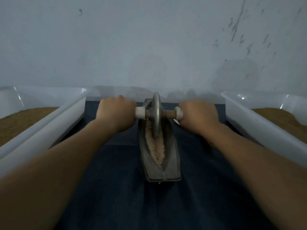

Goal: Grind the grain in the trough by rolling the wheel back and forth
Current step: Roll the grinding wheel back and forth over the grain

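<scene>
Currently we hold the axle handles (179, 113) with the left hand (116, 112) and right hand (198, 113), fingers (127, 105) curled round them, either side of the upright wheel (156, 113). It sits at the far end of the trough (169, 156), whose long axis runs toward us. The grain (155, 146) lies nearer, so the coming stroke should roll the wheel back.

Dull silver-grey is being shown by the wheel (156, 113), darker matt grey by the trough (172, 156). The grain (156, 151) is being seen as pale pinkish-beige, the handle (169, 114) as brown with white ends. Plain navy is being displayed by the cloth (199, 180), milky white by the tubs (54, 120), tan-brown by their powder (21, 120). The pale blue-grey wall (149, 47) is being marked by dark flecks.
</scene>
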